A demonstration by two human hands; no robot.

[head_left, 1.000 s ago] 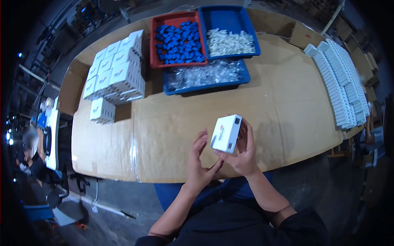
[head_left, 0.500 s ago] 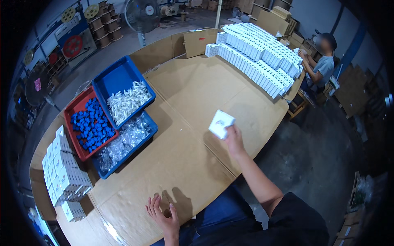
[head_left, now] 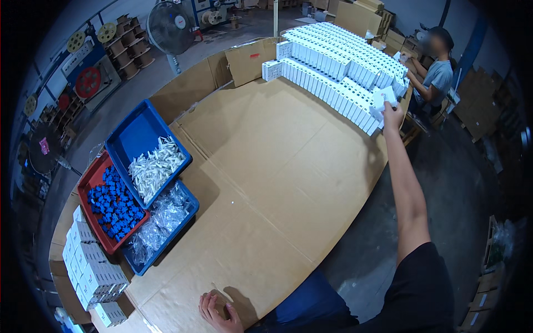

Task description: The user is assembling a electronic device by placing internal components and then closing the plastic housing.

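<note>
At the near end of the far stack, my right hand [head_left: 393,115] is closed on a small flat white box [head_left: 383,99], arm stretched out. Right behind it stand long packed rows of matching white boxes [head_left: 333,61], stacked in tiers. Low in the head view, my left hand [head_left: 220,314] hovers or rests near the table's front edge, fingers loosely curled, thumb apart, with nothing visible in it. Whether it touches the cardboard-covered table [head_left: 266,183] I cannot tell.
On the left, a blue tray [head_left: 125,133] of white pieces overlaps a red tray [head_left: 83,191] of blue pieces and another blue tray [head_left: 191,213] of clear bags. More white boxes [head_left: 91,266] are piled beyond. A person [head_left: 438,72] works at the far right; a fan [head_left: 169,28] stands behind.
My right hand has carried the white box away and to the right, from over the table to the stacked rows. My left hand has curled its fingers more. The view has shifted.
</note>
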